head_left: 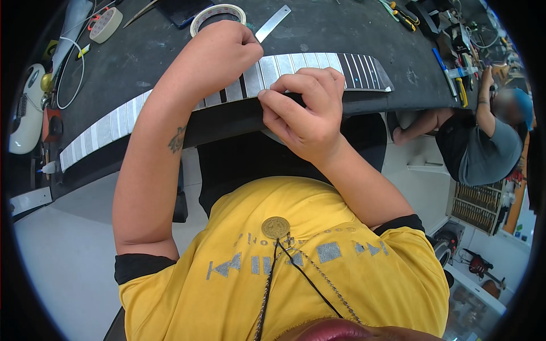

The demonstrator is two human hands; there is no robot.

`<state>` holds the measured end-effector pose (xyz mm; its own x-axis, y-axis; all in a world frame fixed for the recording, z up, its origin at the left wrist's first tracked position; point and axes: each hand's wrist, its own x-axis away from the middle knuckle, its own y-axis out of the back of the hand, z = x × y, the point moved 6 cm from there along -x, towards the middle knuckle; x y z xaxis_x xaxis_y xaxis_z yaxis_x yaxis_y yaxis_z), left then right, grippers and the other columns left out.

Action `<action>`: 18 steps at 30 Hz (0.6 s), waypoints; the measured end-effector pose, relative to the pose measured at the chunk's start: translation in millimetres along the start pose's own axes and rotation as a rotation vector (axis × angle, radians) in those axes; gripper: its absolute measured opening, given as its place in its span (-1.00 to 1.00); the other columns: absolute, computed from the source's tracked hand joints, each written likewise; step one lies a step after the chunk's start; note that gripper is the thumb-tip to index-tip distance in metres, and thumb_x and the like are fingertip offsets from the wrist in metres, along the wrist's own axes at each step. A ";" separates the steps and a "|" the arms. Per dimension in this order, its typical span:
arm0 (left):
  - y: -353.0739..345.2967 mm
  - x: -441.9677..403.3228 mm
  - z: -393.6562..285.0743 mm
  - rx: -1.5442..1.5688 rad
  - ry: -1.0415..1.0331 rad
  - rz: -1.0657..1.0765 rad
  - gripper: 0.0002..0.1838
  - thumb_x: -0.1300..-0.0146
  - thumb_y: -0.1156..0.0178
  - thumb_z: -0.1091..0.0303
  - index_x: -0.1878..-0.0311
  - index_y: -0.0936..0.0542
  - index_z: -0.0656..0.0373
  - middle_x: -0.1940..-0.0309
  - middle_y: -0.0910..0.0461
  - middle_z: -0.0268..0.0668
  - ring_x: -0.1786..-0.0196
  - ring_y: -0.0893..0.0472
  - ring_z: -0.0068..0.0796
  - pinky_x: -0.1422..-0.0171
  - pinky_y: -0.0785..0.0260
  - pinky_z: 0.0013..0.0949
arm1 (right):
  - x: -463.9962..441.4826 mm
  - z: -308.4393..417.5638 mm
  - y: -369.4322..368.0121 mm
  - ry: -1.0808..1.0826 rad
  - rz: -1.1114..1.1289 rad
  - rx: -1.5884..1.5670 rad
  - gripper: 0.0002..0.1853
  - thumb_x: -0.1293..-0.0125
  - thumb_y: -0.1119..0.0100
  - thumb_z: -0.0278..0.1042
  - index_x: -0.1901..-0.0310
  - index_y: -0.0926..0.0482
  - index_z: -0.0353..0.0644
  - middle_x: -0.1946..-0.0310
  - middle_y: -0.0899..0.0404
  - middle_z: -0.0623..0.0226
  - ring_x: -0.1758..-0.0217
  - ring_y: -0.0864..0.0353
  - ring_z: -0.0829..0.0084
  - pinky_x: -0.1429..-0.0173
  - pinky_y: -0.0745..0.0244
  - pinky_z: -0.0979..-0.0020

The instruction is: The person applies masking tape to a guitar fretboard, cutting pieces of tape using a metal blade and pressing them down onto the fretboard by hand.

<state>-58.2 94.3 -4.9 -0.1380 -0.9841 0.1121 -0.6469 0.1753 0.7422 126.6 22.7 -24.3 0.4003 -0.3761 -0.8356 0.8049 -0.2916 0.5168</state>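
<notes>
A long guitar fretboard (108,126) lies along the table's near edge, mostly covered by pale strips of tape between its frets. Dark bare wood shows at its right end and in a few gaps near the middle. My left hand (226,52) is closed over the far side of the board's middle, its fingertips turned away from view. Just to the right, my right hand (310,108) is curled, thumb and forefinger pinched together at the board's near edge. Whatever either hand holds is too small or hidden.
Beyond my left hand lie a tape roll (236,10) and a metal ruler (273,23). Another tape roll (106,25) and a white cable (79,85) are at left. Pliers (405,21) and other tools lie right. A person in a grey shirt (493,149) sits at far right.
</notes>
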 end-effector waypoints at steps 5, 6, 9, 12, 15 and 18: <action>-0.3 -0.6 2.6 -0.001 -0.008 -0.012 -0.59 -0.49 -0.24 0.30 -0.18 -0.86 0.38 0.15 -0.85 -0.14 0.11 -0.78 -0.37 -0.12 -0.63 -0.25 | 1.1 -0.4 -2.6 0.008 -0.024 0.007 -0.62 0.03 -0.65 -0.48 0.10 -0.87 0.03 0.08 -0.75 0.52 -0.01 -0.66 0.30 -0.20 -0.35 0.15; -0.4 -0.6 2.4 -0.001 -0.004 -0.009 -0.59 -0.49 -0.24 0.30 -0.18 -0.86 0.38 0.15 -0.85 -0.14 0.11 -0.78 -0.37 -0.12 -0.63 -0.24 | 3.0 -1.9 -4.3 0.010 -0.033 0.007 -0.64 0.03 -0.64 -0.45 0.12 -0.86 0.04 0.07 -0.74 0.54 -0.02 -0.66 0.31 -0.20 -0.33 0.12; -0.4 -0.3 2.2 -0.001 0.001 -0.005 -0.60 -0.49 -0.25 0.31 -0.18 -0.86 0.38 0.14 -0.86 -0.14 0.10 -0.78 -0.36 -0.14 -0.63 -0.24 | 3.7 -2.1 -4.6 0.004 -0.029 0.008 -0.65 0.03 -0.62 -0.43 0.13 -0.85 0.05 0.06 -0.74 0.56 -0.03 -0.66 0.31 -0.20 -0.31 0.09; -0.5 -0.1 2.6 0.005 -0.007 -0.011 -0.60 -0.49 -0.25 0.31 -0.17 -0.86 0.39 0.15 -0.85 -0.14 0.10 -0.78 -0.37 -0.14 -0.63 -0.24 | 3.6 -2.3 -5.2 0.009 -0.030 0.014 -0.67 0.02 -0.61 -0.43 0.15 -0.84 0.03 0.06 -0.74 0.53 -0.03 -0.67 0.29 -0.22 -0.34 0.09; -0.7 0.9 1.4 0.016 0.004 -0.007 -0.61 -0.49 -0.25 0.31 -0.16 -0.86 0.38 0.17 -0.84 -0.16 0.12 -0.76 -0.38 -0.12 -0.62 -0.24 | 0.8 0.3 1.1 0.002 -0.017 -0.022 -0.65 0.04 -0.61 -0.49 0.14 -0.83 -0.02 0.06 -0.76 0.45 0.00 -0.68 0.25 -0.18 -0.40 0.14; 0.2 2.0 0.0 0.018 0.009 -0.012 -0.61 -0.49 -0.25 0.31 -0.16 -0.86 0.37 0.20 -0.82 -0.18 0.18 -0.73 -0.41 -0.04 -0.61 -0.24 | 2.2 -2.4 4.0 -0.037 -0.059 -0.097 -0.63 0.04 -0.61 -0.51 0.12 -0.82 -0.04 0.05 -0.78 0.37 0.03 -0.68 0.22 -0.15 -0.44 0.17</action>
<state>-58.6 92.3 -4.6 -0.1234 -0.9863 0.1098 -0.6614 0.1643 0.7318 131.7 22.8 -24.6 0.3362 -0.3931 -0.8558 0.8659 -0.2285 0.4451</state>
